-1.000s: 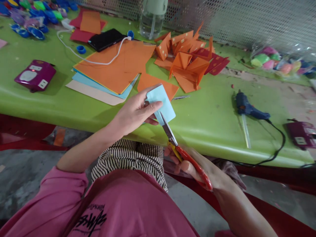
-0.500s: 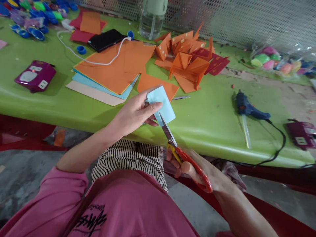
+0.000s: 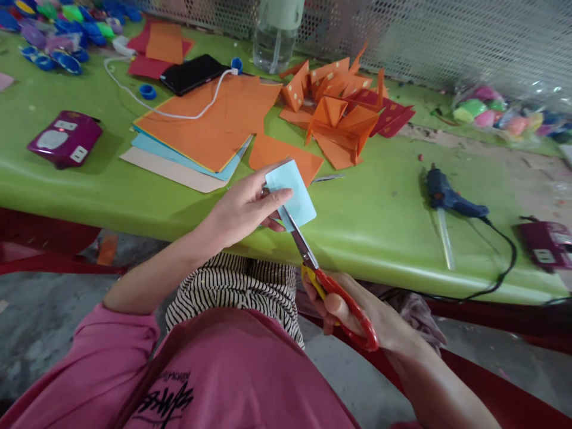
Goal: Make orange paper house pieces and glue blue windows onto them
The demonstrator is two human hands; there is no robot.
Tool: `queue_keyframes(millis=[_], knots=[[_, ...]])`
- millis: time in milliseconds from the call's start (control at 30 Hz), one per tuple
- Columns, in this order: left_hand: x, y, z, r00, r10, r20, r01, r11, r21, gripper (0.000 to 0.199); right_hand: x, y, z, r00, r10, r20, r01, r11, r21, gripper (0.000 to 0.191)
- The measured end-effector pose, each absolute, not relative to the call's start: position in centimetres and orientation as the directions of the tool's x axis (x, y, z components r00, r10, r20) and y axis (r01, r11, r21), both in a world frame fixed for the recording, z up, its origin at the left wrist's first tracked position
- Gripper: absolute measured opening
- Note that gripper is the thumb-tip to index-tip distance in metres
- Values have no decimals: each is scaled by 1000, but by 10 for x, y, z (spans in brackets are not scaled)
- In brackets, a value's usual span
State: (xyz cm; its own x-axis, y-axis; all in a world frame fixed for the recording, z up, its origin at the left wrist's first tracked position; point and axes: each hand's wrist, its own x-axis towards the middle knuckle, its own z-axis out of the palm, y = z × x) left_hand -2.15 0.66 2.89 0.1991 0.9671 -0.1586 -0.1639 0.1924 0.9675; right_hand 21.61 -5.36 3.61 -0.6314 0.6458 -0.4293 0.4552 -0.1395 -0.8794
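1. We find the light-blue paper (image 3: pixel 300 201) over the table's near edge, pinched by our left hand (image 3: pixel 239 211); likely light, easily creased, best held flat by its margin.
2. Our right hand (image 3: pixel 375 307) grips the scissors (image 3: pixel 338 288) by their handles, blades at the paper.
3. Green tabletop (image 3: pixel 379 220): smooth, glossy; perforated panel (image 3: pixel 424 36) behind.

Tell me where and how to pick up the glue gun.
Grip the blue glue gun by its handle, probably best from above and the right: it lies on its side, handle jutting right, clear of nozzle and glue stick; mind the cord at its end.
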Motion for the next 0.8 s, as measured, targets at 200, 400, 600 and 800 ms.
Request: queue_keyframes(millis=[200, 400, 600, 800], knots=[[-25, 7, 26, 260, 955, -142, -197, 197, 961, 55, 218, -57, 34, -602, 671, -433, 468, -143, -872, 67], [-31, 6, 20, 220, 961, -169, -193, 213, 958, 33, 219, -57, 33, -594, 696, -404, 470, -107, -876, 65], [-28, 4, 22, 221, 954, -200, -203, 246, 948, 25, 215, -55, 36, -626, 704, -336, 529, 67, -846, 71], [-30, 4, 25, 297, 929, -219, -194, 283, 939, 23, 214, -53, 41, -627, 719, -301, 558, 145, -817, 71]])
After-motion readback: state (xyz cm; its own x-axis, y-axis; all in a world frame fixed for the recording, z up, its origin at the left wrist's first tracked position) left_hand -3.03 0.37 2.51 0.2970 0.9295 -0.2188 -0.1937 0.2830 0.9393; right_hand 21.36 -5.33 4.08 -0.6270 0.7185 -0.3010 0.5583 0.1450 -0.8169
